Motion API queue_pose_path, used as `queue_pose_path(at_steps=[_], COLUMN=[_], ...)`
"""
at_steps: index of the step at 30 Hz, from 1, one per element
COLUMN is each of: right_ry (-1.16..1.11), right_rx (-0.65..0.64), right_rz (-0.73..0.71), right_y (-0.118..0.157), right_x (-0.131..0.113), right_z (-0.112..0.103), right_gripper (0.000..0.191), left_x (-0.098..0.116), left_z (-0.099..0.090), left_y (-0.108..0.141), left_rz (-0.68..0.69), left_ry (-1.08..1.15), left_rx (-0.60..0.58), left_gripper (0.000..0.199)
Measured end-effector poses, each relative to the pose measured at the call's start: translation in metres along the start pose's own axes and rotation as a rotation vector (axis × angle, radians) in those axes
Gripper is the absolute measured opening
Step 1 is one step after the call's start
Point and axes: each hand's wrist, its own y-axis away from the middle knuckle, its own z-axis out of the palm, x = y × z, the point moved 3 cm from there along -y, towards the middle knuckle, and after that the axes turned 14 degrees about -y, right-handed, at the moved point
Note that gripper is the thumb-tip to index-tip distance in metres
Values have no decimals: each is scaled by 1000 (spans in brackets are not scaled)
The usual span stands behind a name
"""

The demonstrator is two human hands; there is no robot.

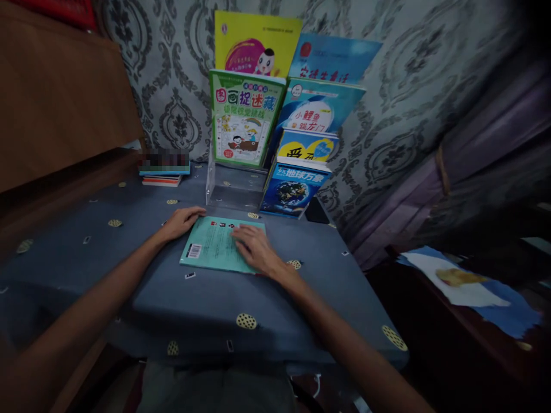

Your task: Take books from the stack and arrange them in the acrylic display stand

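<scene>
A teal book (215, 246) lies flat on the blue patterned tablecloth (206, 304), its barcode at the lower left. My left hand (183, 222) rests at the book's upper left edge, fingers stretched toward the right. On the book's right part lies my right hand (255, 246), fingers spread over the cover and partly hiding it. Behind the book stands a clear acrylic rack (232, 195). It holds a green picture book (245, 117), a yellow book (258, 43) and, on the right side, a blue book with a globe (293, 189) among several others.
A small stack of books (161, 179) sits at the back left by the wall. A dark flat object (317, 210) lies right of the rack. At the right, a white and blue cloth (460, 281) covers a dark surface beside a purple curtain (400, 183).
</scene>
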Motion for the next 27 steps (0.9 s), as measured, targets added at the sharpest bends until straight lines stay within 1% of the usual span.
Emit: queue_pose_path(at_steps=[2,4,6,8,11,17,22,27], right_ry=[-113,-162,-171,-166,-151,-132,-95,-54], right_rx=[-152,-262,-325,-340,-344,-346,-329,-289], right_rz=[-182,-289,-346,-359,-357,-309,-241,-166], right_y=[-2,-5,-9,-15,-25,-45,-69,-94], right_x=[-33,-61,-78,-84,-82,-64,-41,-18], right_z=[17,33,44,50,52,51,46,42], right_gripper=[37,38,38,38,39,38,38,37], left_x=[-2,-3,-3,-4,-5,-10,-12,-17], left_z=[0,0,1,1,2,3,7,12], left_y=[-1,-2,-2,-2,-3,-5,-5,-7], left_rz=[3,1,-1,1,1,-9,-123,-222], left_ry=[71,112,135,150,171,224,381,508], left_rx=[7,11,7,0,-3,27,45,95], left_gripper=[49,50,50,49,48,52,60,68])
